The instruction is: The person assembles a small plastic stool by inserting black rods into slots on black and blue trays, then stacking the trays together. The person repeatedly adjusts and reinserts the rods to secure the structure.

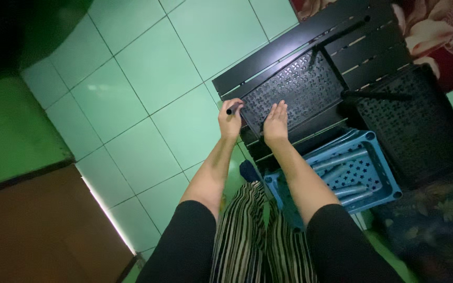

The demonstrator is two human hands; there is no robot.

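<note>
My left hand (230,121) is closed around a short black tube (233,109) at the near corner of a black perforated plastic shelf panel (294,86). My right hand (276,123) lies flat, fingers together, on the near edge of that same panel. The panel rests against a black slatted board (310,36). Both forearms reach out from black sleeves above striped trousers.
A second black perforated shelf panel (420,126) with a black tube (376,96) sits to the right. A blue perforated shelf panel (355,173) holding several blue tubes lies under my right arm. Pale green floor tiles (148,89), a brown door (43,230), floral fabric (436,31).
</note>
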